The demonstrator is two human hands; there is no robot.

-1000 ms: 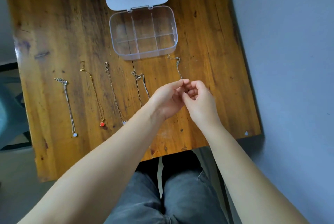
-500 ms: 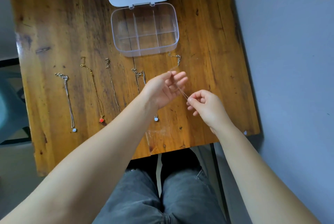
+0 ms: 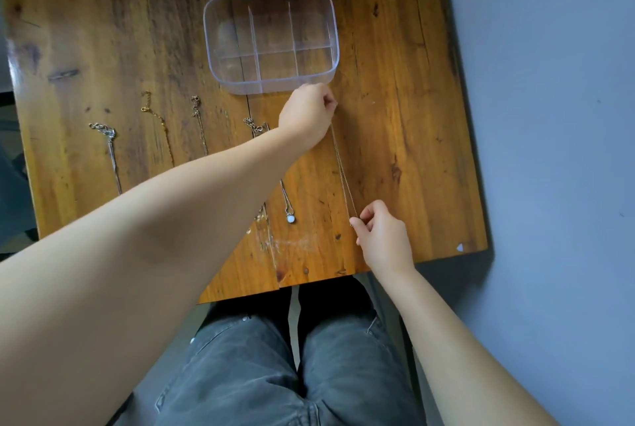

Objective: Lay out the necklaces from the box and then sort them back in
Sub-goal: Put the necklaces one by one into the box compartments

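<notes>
Here the left hand (image 3: 305, 116) pinches the far end of a thin chain (image 3: 343, 171), just near the empty clear box (image 3: 271, 42), and the right hand (image 3: 381, 236) pinches its near end. Both grips are clamped on it, stretching it straight over the counter (image 3: 412, 116), right of four laid-out necklaces (image 3: 161, 126).

You're sitting at a wooden table (image 3: 395, 47), warm orange-brown with dark grain streaks, knots and a few scuffs, plus a pale worn patch near your edge. There's a glossy sheen along its left side where the light hits. To the right it's all plain grey-blue floor (image 3: 549, 116), matte with a couple of tiny specks, and the table throws a soft shadow on it by the near right corner. On the far left you can just make out something teal and dark past the table edge, too cut off to tell what.
</notes>
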